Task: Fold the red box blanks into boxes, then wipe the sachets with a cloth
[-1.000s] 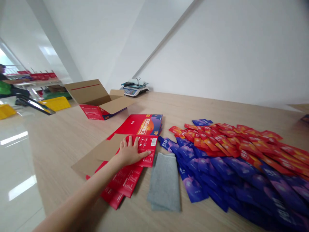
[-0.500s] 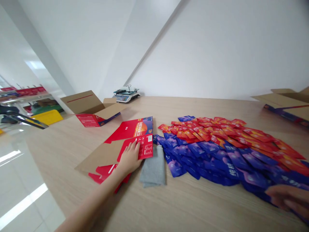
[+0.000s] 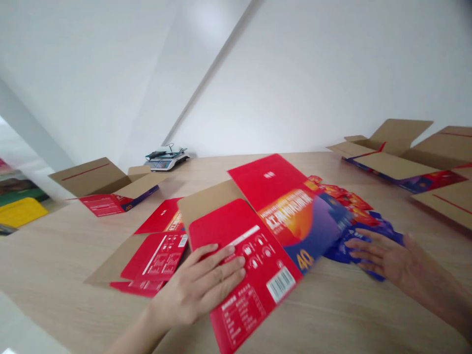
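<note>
A flat, folded cardboard box (image 3: 265,231), red with an orange and purple panel and a "40" on it, is raised above the table at a tilt. My left hand (image 3: 206,285) grips it at its lower left, fingers across the red flap and thumb hidden. My right hand (image 3: 379,255) is open, fingers spread, to the right of the box and by the blue packets (image 3: 341,250). Red-orange packets (image 3: 346,196) lie just behind them; the box covers part of the pile. More flat boxes (image 3: 155,260) lie on the table to the left.
An opened box (image 3: 114,184) stands at the left, with a scale (image 3: 165,160) behind it against the wall. More opened boxes (image 3: 398,157) stand at the right. A yellow object (image 3: 22,211) shows beyond the table's left edge.
My left hand has lifted a flat box off the stack and brought it rightward, in front of the packets. The right hand has come further into view, and the view has turned right.
</note>
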{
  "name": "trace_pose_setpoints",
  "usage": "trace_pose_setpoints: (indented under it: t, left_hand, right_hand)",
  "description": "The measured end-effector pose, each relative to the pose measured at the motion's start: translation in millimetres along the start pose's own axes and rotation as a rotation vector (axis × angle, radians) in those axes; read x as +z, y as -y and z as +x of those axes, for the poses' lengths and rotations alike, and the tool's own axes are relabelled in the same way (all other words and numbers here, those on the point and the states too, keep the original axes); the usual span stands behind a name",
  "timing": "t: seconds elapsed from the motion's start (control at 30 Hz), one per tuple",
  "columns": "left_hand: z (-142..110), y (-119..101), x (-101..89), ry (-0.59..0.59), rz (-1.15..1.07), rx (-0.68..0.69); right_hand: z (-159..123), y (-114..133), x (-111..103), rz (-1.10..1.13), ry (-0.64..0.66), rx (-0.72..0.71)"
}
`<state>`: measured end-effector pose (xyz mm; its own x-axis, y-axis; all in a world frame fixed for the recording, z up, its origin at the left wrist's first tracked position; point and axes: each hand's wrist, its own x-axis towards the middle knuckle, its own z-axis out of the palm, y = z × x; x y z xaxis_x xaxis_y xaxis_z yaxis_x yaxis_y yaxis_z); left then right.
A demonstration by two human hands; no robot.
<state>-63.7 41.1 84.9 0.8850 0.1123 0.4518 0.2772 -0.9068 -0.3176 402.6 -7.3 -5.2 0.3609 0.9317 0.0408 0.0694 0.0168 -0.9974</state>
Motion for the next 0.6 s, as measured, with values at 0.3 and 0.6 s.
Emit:
trace_pose_setpoints:
  t: [0.3,0.6]
  left_hand:
    - [13,-28,36.2,-0.042,-0.066,0.15]
    - [-12,-47,36.5,-0.132,0.056,-0.013]
  right_hand:
    - [-30,-67,-44,0.437,-0.158,0.285]
    - [-32,-28,-32,0.251,0.032,0.197]
